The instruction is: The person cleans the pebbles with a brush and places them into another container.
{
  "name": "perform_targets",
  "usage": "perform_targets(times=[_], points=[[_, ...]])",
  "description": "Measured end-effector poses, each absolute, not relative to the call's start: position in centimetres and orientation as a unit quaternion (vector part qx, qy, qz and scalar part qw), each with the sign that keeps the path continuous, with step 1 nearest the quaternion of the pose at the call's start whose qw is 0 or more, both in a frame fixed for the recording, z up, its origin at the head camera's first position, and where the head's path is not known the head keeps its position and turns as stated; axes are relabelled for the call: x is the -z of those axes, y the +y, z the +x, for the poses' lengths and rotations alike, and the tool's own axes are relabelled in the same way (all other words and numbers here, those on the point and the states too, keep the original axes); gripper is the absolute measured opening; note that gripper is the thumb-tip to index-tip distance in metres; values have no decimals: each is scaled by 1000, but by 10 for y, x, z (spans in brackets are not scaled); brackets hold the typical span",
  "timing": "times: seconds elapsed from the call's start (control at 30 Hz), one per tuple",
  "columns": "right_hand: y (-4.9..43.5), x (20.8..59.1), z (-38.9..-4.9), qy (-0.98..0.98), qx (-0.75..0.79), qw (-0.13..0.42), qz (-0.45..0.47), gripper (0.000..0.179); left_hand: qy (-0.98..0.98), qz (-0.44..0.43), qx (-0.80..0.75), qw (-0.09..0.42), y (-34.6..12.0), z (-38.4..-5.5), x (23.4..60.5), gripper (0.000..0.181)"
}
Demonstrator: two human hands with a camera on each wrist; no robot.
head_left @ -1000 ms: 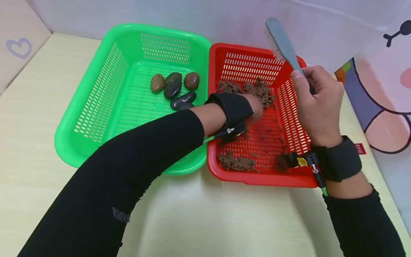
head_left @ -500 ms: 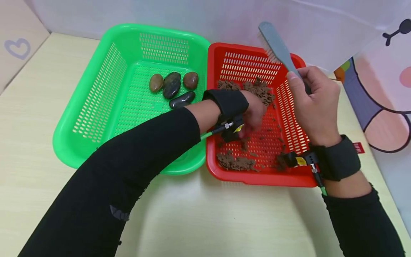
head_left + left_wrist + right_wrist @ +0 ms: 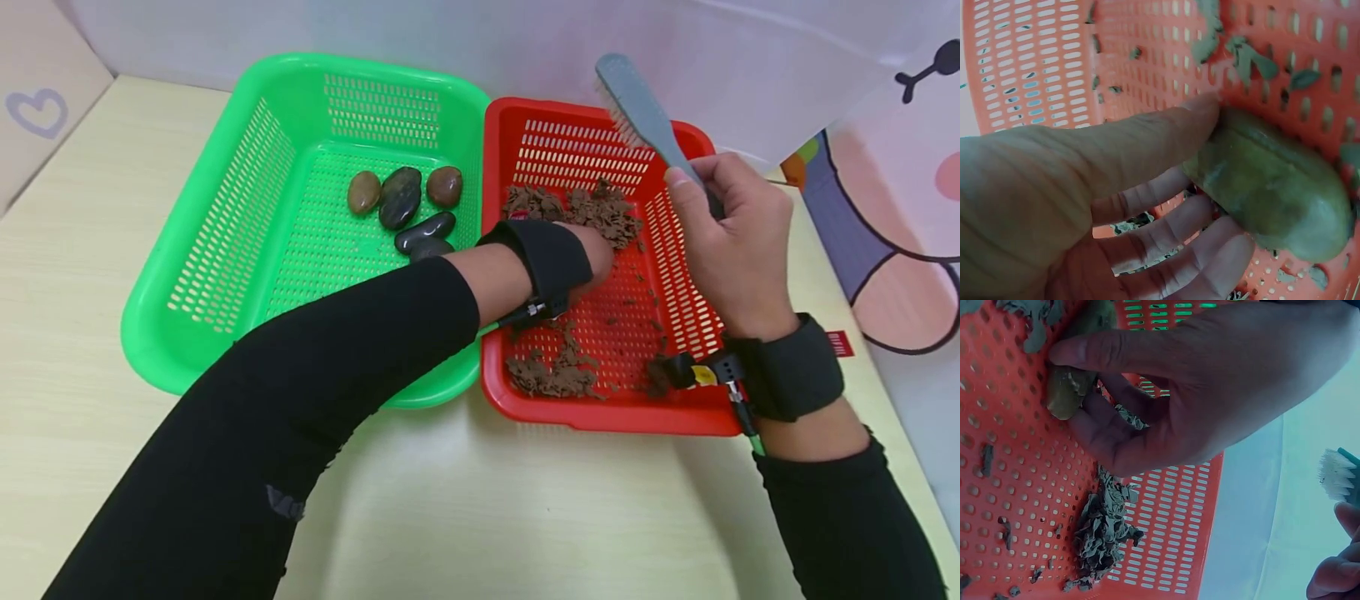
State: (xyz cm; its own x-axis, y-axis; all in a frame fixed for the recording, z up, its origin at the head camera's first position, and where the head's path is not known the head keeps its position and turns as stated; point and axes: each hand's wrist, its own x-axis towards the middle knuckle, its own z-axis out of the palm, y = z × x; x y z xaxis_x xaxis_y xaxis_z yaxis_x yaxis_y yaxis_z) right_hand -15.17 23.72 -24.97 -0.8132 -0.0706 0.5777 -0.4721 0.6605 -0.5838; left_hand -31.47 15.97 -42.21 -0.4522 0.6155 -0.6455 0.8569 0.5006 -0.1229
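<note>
My left hand (image 3: 592, 254) is down inside the red basket (image 3: 498, 333), partly hidden by its wrist strap in the head view. In the left wrist view, thumb and fingers pinch a smooth, olive-brown oblong stone (image 3: 1272, 187) close to the perforated floor. The right wrist view shows the same stone (image 3: 1069, 394) between thumb and fingers. My right hand (image 3: 738, 242) grips the handle of a grey-blue brush (image 3: 637, 100) above the basket's right side. Its pale bristles face left and touch nothing.
Brown flaky bits lie heaped at the red basket's back (image 3: 603, 212) and front left (image 3: 551, 375), with crumbs scattered between. A green basket (image 3: 180, 350) adjoins on the left, holding several glossy dark and brown stones (image 3: 400, 198). A wall (image 3: 525, 50) stands behind.
My left hand turned and shifted left, then swung back within the red basket. The brush drifted slightly left. More brown bits show on the front-left heap.
</note>
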Motion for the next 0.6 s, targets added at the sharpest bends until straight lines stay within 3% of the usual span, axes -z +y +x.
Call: perform_targets(times=[0.2,0.3,0.53,0.6], points=[[237,250,-153,-873,-379,259,161,29,850,367,236,295,176,-318,425,63],[237,251,-152,-875,-377,257,159,29,880,339,166,290,176,-320,424,66],[238,249,-152,-877,-369,265,159,28,911,370,4,180,139,-268,346,51],[238,249,-152,-877,-369,265,158,29,910,366,-23,192,135,-264,341,49]])
